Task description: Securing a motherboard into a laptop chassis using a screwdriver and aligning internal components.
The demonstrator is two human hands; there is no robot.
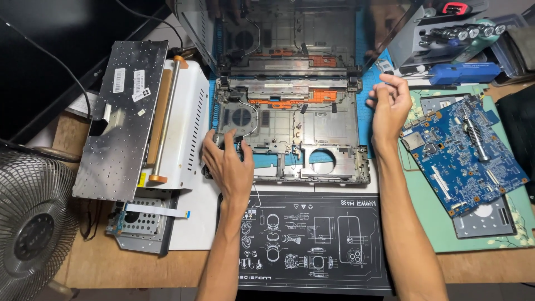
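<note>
- The left hand point(227, 163) lies open and flat on the front left corner of the opened laptop base point(312, 125), as if to keep it from sliding.
- The right hand point(390, 106) is curled loosely by the base's right edge; I cannot tell if it pinches anything.
- The base sits in the middle of the desk, its insides showing, so both hands can reach it.
- The blue circuit board point(465, 153) lies off to the right.
- The upside-down keyboard point(122, 117) rests to the left on a white machine point(189, 100).
- A black work mat point(315, 242) lies in front.
</note>
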